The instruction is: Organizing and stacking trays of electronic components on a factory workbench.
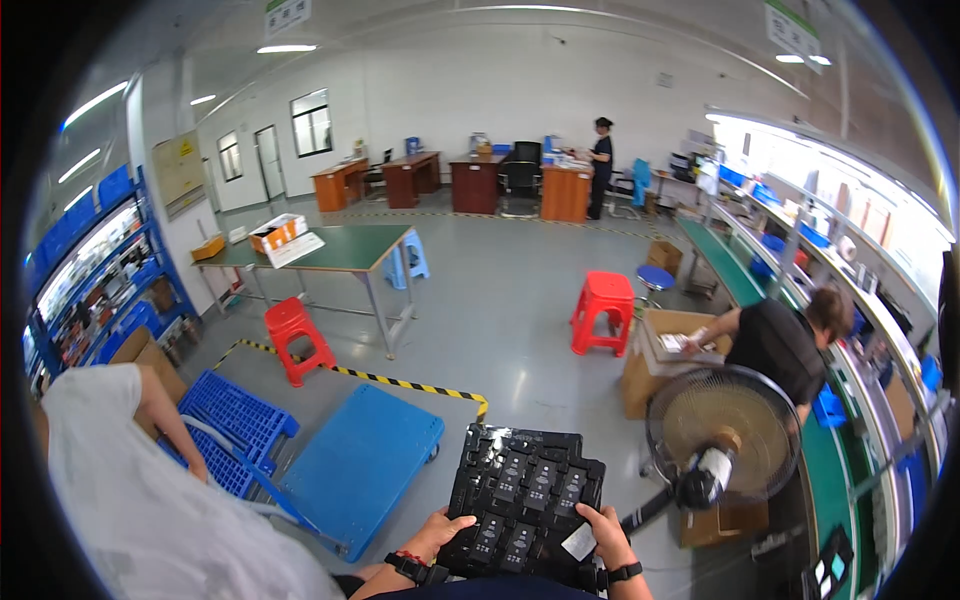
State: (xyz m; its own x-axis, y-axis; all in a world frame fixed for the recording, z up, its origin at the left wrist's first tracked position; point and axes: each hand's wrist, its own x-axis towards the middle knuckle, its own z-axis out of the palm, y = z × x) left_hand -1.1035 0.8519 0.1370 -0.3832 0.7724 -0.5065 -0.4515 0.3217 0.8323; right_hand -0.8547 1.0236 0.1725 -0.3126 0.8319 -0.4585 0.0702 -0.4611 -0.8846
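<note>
Shining evenly from long ceiling lamps (285, 48), helped by daylight coming through the windows (311, 122) below them. Glaring softly off the grey floor (500, 300) beneath those lamps. Casting only faint shadows under the green table (350, 250). Bending straight lines hard toward the round black rim. Staying sharp in the middle, blurring slightly around the fan (722, 425).

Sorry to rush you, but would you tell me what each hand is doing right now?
Left hand: closed on the near edge of the black tray stack.
Right hand: gripping the same stack at its near right corner.
</note>
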